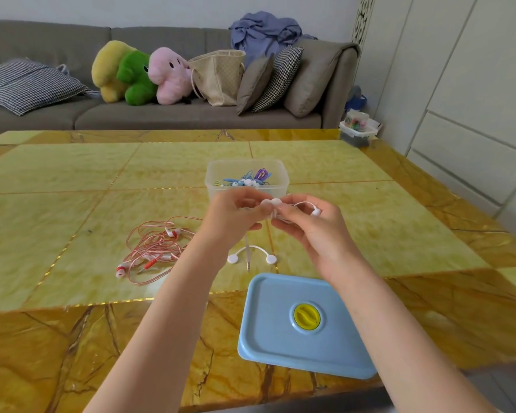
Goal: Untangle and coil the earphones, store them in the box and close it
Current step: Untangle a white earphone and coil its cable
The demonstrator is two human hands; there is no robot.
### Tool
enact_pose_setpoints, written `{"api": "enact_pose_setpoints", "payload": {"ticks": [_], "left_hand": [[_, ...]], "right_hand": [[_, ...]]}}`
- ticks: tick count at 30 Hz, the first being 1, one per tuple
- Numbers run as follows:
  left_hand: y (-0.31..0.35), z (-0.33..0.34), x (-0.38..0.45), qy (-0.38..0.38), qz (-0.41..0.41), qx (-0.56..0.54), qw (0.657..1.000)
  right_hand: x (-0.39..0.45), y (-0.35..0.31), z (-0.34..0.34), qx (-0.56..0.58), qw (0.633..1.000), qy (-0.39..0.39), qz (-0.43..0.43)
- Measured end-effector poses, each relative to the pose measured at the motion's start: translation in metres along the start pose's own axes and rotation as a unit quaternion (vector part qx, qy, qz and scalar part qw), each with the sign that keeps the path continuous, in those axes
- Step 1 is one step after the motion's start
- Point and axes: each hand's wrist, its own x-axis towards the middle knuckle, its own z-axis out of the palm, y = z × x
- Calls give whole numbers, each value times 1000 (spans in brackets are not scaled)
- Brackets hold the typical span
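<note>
White earphones (306, 207): held above the table (72, 174), just in front of the open box (218, 177), bunched between both hands. One earbud shows at the right end of the bundle, and a cord end with its plug hangs straight down below the hands, over a white strap with two round ends (252, 254) lying on the table. The bundle's long axis runs left to right, hand to hand

Left hand (233, 216): fingers curled, thumb and fingertips pinching the left end of the white bundle. Right hand (307, 231): fingers curled, pinching the right side, the earbud loop standing out above its knuckles. The two hands meet at the bundle, fingertips touching or nearly so

Box: lies directly beyond the hands, already holding blue and purple coiled sets. Judged, the coming move is a short forward carry, and neither hand is clearly nearer

Red earphones (155, 248): a loose tangle on the table to the left of the left forearm, nearer the left hand, not yet coiled

Blue lid (280, 347): flat on the table, off the box, under the right forearm and nearer the right hand
</note>
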Motion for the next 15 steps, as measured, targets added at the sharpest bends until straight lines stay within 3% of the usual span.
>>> {"api": "enact_pose_setpoints", "payload": {"ticks": [3, 6, 10, 15], "left_hand": [[0, -1, -1, -2, -23, -43, 999], [0, 3, 0, 44, -34, -58, 997], [-3, 18, -2, 73, 6, 40, 997], [0, 11, -1, 47, 34, 11, 998]], "right_hand": [[1, -3, -2, 22, 1000, 8, 11], [3, 1, 0, 12, 999, 32, 31], [5, 7, 2, -44, 995, 88, 31], [4, 2, -1, 3, 1000, 20, 19]]}}
